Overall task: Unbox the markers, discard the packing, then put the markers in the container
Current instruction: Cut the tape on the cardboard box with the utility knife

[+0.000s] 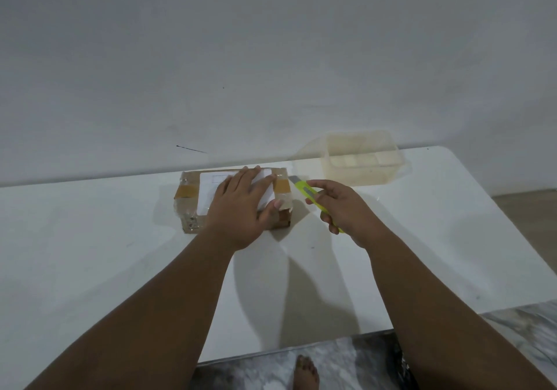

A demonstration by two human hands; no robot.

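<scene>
- The white table point(90, 254), smooth and glossy, carries everything at its far edge, close to the wall.
- The translucent plastic container point(361, 160), rectangular with rounded corners, sits open at far right, likely waiting for the markers.
- The cardboard box point(190, 206), brown, wrapped in shiny tape with 1 white label, lies left of the container and is sealed; the markers are presumably inside, unseen.
- The left hand point(241, 206) presses flat on the box, fingers spread, apparently steadying it for cutting.
- The right hand point(340, 209) is clamped around the yellow-green utility knife point(307, 192), its blade pointing at the box's right end.
</scene>
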